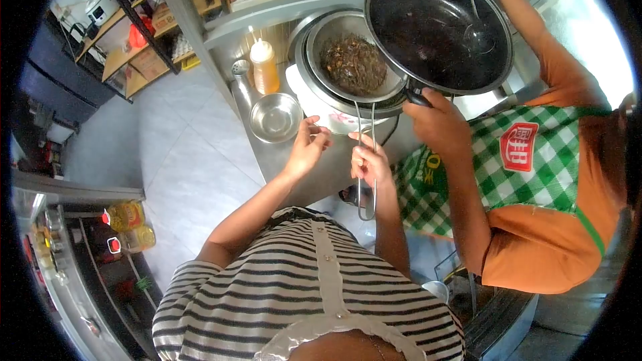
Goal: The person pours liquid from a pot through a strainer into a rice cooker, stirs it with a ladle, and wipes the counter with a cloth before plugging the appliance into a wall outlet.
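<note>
A metal strainer (319, 30) with dark cooked bits (353, 65) in it rests over a pot, its long wire handle pointing toward me. My right hand (369, 160) is closed around that handle. Beside the small steel bowl (275, 118), my left hand (309, 147) is raised with its fingers loosely apart and nothing in them. A co-worker in a green checked apron (535, 154) holds a black wok (428, 33) by its handle, tilted beside the strainer, and a ladle (477, 37) inside it.
A squeeze bottle (265, 70) of yellow liquid and a perforated metal container (241, 70) stand left of the pot. Shelves (124, 60) are at the far left, and oil bottles (126, 216) sit on a lower rack. The co-worker's arm reaches in close on my right.
</note>
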`<state>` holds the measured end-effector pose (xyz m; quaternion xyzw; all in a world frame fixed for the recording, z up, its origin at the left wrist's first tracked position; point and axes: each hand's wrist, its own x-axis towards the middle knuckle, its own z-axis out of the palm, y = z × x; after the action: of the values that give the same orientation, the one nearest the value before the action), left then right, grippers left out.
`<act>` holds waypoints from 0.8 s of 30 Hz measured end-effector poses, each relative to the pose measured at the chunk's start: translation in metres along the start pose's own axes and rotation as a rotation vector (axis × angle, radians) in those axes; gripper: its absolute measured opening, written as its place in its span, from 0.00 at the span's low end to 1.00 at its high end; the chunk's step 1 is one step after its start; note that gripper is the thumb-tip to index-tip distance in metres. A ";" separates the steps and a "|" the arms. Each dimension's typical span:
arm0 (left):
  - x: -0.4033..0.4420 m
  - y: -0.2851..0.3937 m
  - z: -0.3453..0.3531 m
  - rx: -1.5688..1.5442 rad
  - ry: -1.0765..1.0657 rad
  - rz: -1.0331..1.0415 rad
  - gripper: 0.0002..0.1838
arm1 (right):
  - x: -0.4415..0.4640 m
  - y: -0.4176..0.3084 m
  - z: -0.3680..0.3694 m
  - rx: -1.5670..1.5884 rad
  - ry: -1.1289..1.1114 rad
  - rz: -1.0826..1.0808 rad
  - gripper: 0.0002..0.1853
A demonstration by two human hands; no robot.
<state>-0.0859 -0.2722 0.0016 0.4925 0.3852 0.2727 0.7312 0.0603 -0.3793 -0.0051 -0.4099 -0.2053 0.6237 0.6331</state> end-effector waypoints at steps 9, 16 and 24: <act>-0.002 0.001 0.000 -0.026 0.027 -0.014 0.24 | 0.001 0.002 0.001 0.048 -0.001 -0.013 0.21; -0.002 0.006 0.002 -0.037 0.013 -0.040 0.24 | 0.004 -0.001 0.001 0.075 0.016 -0.021 0.21; 0.003 0.007 0.000 -0.053 0.007 -0.029 0.25 | 0.004 -0.012 0.006 0.046 0.064 -0.019 0.21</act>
<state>-0.0846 -0.2672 0.0074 0.4662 0.3877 0.2739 0.7465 0.0637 -0.3720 0.0071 -0.4131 -0.1745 0.6086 0.6546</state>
